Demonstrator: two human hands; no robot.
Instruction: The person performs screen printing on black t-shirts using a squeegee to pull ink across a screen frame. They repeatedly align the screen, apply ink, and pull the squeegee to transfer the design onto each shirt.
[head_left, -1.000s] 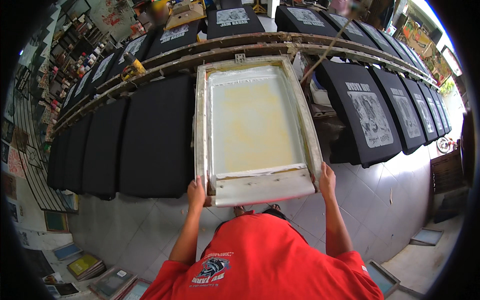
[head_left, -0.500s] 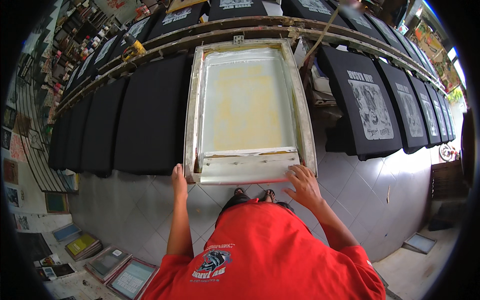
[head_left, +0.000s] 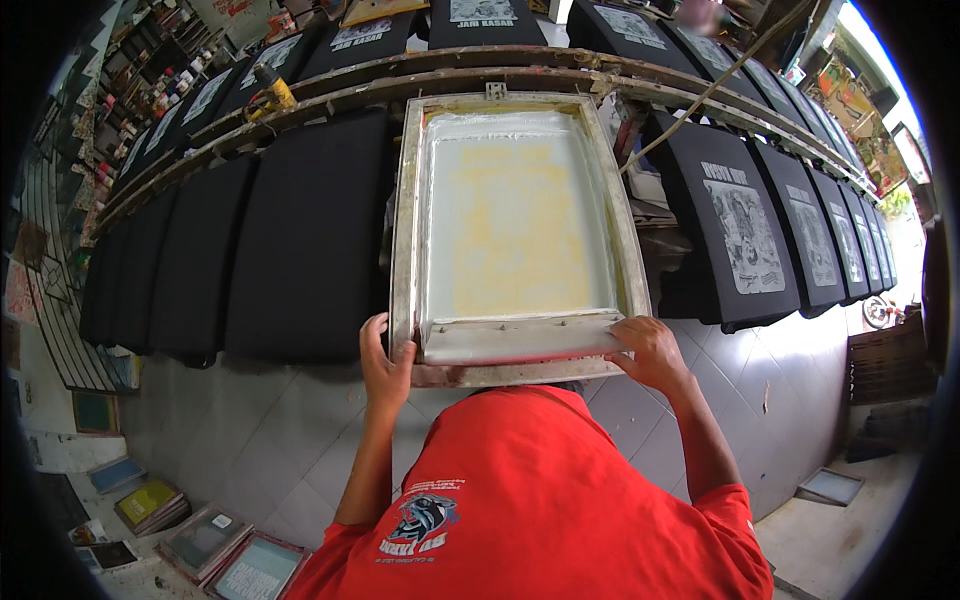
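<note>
A wooden-framed printing screen point(head_left: 408, 215) lies in front of me, its pale mesh showing a yellowish patch and white ink smeared around the edges. A wide squeegee point(head_left: 510, 340) rests across its near end, just inside the near bar. My left hand point(head_left: 385, 370) grips the screen's near left corner, fingers outside the frame and thumb on top, close to the squeegee's left end. Around the squeegee's right end my right hand point(head_left: 652, 350) is closed, its fingers bent over the top. Whatever lies beneath the screen is hidden.
Plain black shirts point(head_left: 310, 230) on boards line the left; black shirts with white prints point(head_left: 740, 220) line the right. Behind the screen run long wooden rails point(head_left: 340, 95) with a yellow-and-black tool point(head_left: 272, 85) and more printed shirts. A thin stick point(head_left: 705, 95) slants above the right side.
My right hand has closed on the squeegee's right end. The squeegee now uncovers the screen's near bar. My left thumb has come over the frame, and my body leans further forward.
</note>
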